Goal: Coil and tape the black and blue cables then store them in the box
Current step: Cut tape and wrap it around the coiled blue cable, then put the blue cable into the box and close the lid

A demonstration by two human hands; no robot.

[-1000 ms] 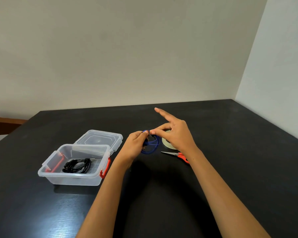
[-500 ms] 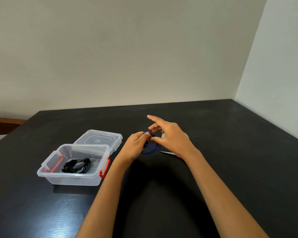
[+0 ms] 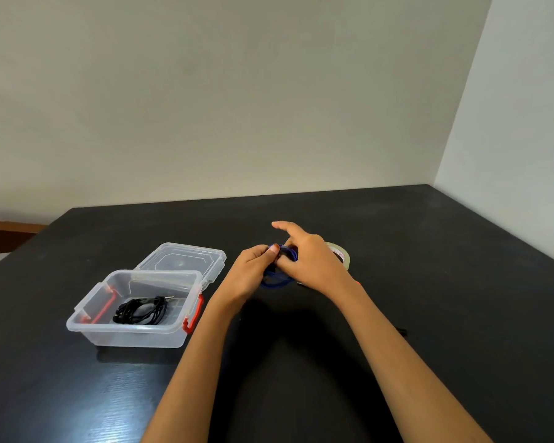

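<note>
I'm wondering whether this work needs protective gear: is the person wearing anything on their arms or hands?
Nothing shows. The left hand and right hand are bare: no gloves, no visible rings. The left forearm and right forearm are uncovered down to the frame's edge, with no sleeve, watch or bracelet in view.

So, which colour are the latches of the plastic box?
Red; the head view shows the latches on the clear box best.
</note>
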